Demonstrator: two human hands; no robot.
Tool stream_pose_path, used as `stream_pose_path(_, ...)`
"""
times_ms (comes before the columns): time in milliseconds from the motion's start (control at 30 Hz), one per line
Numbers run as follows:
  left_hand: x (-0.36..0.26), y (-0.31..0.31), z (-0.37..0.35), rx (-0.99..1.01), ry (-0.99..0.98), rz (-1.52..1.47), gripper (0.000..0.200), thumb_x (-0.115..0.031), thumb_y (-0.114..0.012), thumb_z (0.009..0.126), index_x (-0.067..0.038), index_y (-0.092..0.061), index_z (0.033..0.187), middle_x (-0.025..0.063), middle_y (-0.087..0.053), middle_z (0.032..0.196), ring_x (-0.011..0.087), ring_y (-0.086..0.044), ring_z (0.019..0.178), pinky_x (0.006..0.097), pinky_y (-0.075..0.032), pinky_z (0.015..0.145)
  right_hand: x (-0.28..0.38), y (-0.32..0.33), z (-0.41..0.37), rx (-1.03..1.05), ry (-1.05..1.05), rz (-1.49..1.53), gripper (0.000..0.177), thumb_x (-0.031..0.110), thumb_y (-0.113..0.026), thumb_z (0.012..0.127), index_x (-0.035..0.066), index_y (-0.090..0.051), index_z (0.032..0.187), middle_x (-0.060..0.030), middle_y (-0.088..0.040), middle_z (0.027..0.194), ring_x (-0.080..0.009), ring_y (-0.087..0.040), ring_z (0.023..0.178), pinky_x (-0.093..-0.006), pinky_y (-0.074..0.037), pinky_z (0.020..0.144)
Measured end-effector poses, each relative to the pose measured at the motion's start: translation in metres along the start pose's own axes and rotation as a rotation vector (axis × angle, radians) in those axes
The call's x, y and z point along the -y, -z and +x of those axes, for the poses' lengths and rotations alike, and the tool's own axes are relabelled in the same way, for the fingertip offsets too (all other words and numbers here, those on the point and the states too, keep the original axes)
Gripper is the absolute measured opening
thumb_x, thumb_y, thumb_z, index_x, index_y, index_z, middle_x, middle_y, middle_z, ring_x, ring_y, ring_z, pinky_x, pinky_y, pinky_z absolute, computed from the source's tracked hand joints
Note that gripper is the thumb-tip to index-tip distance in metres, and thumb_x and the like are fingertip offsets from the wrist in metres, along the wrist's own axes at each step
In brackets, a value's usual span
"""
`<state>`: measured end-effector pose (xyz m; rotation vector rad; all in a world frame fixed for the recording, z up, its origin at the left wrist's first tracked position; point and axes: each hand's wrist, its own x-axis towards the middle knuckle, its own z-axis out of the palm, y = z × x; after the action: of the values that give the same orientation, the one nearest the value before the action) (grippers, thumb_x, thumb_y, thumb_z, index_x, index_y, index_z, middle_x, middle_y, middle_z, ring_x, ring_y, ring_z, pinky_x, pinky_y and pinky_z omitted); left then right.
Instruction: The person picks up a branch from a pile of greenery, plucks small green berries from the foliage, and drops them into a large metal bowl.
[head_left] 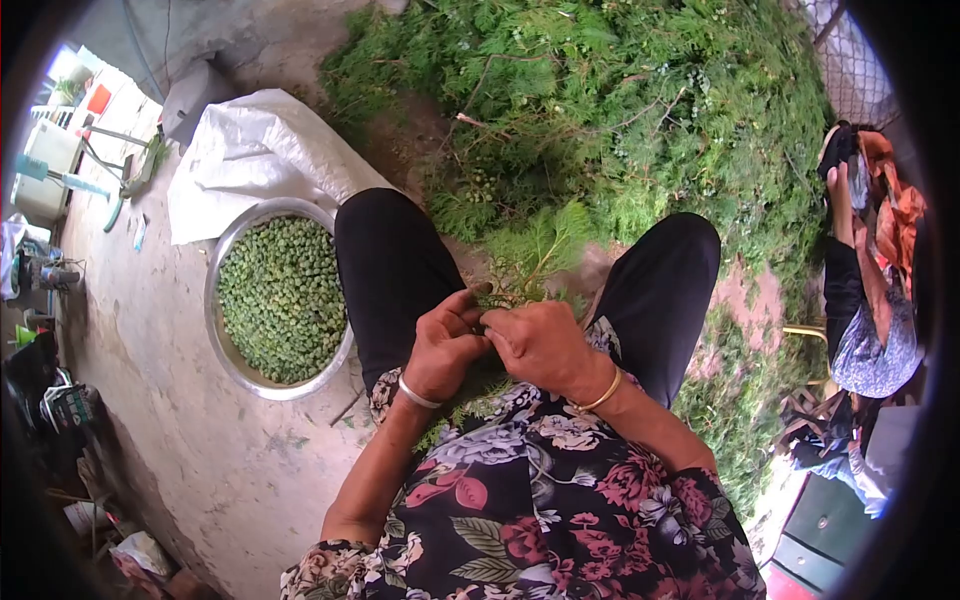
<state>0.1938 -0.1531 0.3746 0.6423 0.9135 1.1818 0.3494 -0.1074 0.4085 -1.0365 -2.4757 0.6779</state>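
Observation:
In the head view, my two hands meet in front of my lap, between my spread knees. My right hand is closed around the lower end of a green conifer sprig, whose flat fronds point away from me. Beside it, my left hand is pinched shut close to the sprig's stem; what its fingertips hold is hidden. A wide metal basin left of my knee holds a heap of small green cones. Bits of greenery lie on my lap under the hands.
A large pile of cut conifer branches spreads ahead and to the right. A white woven sack lies behind the basin on the concrete floor. Another person sits at the far right. Assorted household items line the left edge.

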Motion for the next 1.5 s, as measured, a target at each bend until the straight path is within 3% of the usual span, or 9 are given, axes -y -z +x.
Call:
stream_pose_path(300, -0.002, 0.001, -0.001, -0.035, 0.017, -0.044, 0.062, 0.012, -0.052, 0.065, 0.011, -0.044, 0.126, 0.0134, -0.063, 0.105, 0.0141, -0.059, 0.094, 0.0218, -0.047, 0.078, 0.0, -0.002, -0.006, 0.087, -0.024, -0.047, 0.017, 0.009, -0.064, 0.075, 0.006, -0.06, 0.091, -0.015, -0.059, 0.06, -0.0327, -0.061, 0.058, -0.0424, -0.046, 0.051)
stream_pose_path(400, 0.002, -0.003, -0.002, -0.076, 0.007, -0.036, 0.054, 0.011, -0.056, 0.064, 0.01, -0.05, 0.118, 0.0089, -0.062, 0.1, 0.0126, -0.058, 0.094, 0.0215, -0.047, 0.076, -0.002, -0.007, -0.004, -0.095, -0.191, 0.27, 0.01, 0.011, -0.063, 0.077, 0.004, -0.058, 0.084, -0.0143, -0.058, 0.058, -0.0297, -0.06, 0.051, -0.0419, -0.046, 0.048)
stream_pose_path(567, -0.009, -0.011, -0.003, -0.1, -0.061, 0.101, 0.034, 0.007, -0.065, 0.064, 0.006, -0.059, 0.097, -0.0016, -0.053, 0.077, 0.0078, -0.053, 0.077, 0.0216, -0.045, 0.065, -0.008, 0.014, 0.001, -0.089, -0.734, 1.222, 0.01, 0.009, -0.06, 0.084, 0.001, -0.058, 0.089, -0.0029, -0.055, 0.06, -0.0094, -0.05, 0.049, -0.0215, -0.036, 0.04)
stream_pose_path(700, 0.005, 0.002, 0.004, -0.137, -0.042, 0.207, 0.025, -0.001, -0.071, 0.07, -0.006, -0.046, 0.071, -0.0055, -0.044, 0.066, 0.0036, -0.047, 0.064, 0.0218, -0.04, 0.054, -0.018, 0.041, -0.004, -0.206, -0.683, 1.625, 0.009, 0.01, -0.054, 0.087, 0.002, -0.057, 0.091, -0.0076, -0.059, 0.066, -0.0097, -0.048, 0.048, -0.0175, -0.032, 0.039)
stream_pose_path(833, 0.004, -0.001, 0.009, -0.133, 0.003, 0.065, 0.035, -0.007, -0.074, 0.072, -0.01, -0.041, 0.063, -0.0053, -0.042, 0.06, 0.0048, -0.046, 0.054, 0.0218, -0.038, 0.049, -0.014, 0.049, -0.007, -0.232, -0.806, 1.591, 0.009, 0.01, -0.057, 0.087, 0.003, -0.058, 0.083, -0.0059, -0.059, 0.064, -0.0084, -0.048, 0.048, -0.0172, -0.033, 0.041)
stream_pose_path(867, 0.004, -0.001, 0.011, -0.127, 0.005, 0.066, 0.035, -0.007, -0.074, 0.072, -0.01, -0.041, 0.063, -0.0053, -0.042, 0.06, 0.0048, -0.046, 0.054, 0.0218, -0.038, 0.049, -0.017, 0.045, -0.008, -0.204, -0.784, 1.364, 0.011, 0.01, -0.059, 0.086, 0.001, -0.06, 0.081, -0.005, -0.06, 0.064, -0.0081, -0.049, 0.049, -0.018, -0.035, 0.042)
stream_pose_path(933, 0.003, 0.0, 0.012, -0.129, 0.055, 0.057, 0.016, -0.008, -0.072, 0.075, -0.003, -0.058, 0.08, 0.004, -0.063, 0.075, 0.0078, -0.053, 0.055, 0.0213, -0.041, 0.049, -0.02, 0.034, -0.009, -0.18, -0.759, 1.14, 0.013, 0.01, -0.061, 0.085, 0.0, -0.062, 0.078, -0.0041, -0.061, 0.064, -0.0077, -0.051, 0.051, -0.0188, -0.037, 0.043)
stream_pose_path(1200, -0.006, -0.01, 0.013, -0.224, 0.163, -0.09, 0.015, -0.003, -0.071, 0.075, -0.001, -0.061, 0.086, 0.003, -0.063, 0.073, 0.0087, -0.056, 0.055, 0.022, -0.042, 0.045, -0.015, 0.026, -0.015, -0.407, -0.417, 0.532, 0.011, 0.008, -0.069, 0.079, -0.002, -0.065, 0.084, -0.008, -0.065, 0.07, -0.0096, -0.059, 0.057, -0.0222, -0.046, 0.056)
stream_pose_path(1500, 0.003, -0.007, 0.015, -0.248, 0.122, 0.045, 0.02, 0.002, -0.072, 0.071, -0.001, -0.061, 0.086, 0.0034, -0.064, 0.075, 0.0091, -0.058, 0.058, 0.0203, -0.043, 0.049, 0.006, 0.035, -0.022, -0.391, -0.28, 0.411, 0.016, 0.01, -0.073, 0.076, 0.002, -0.064, 0.087, -0.0099, -0.061, 0.062, -0.0169, -0.058, 0.049, -0.0288, -0.045, 0.047)
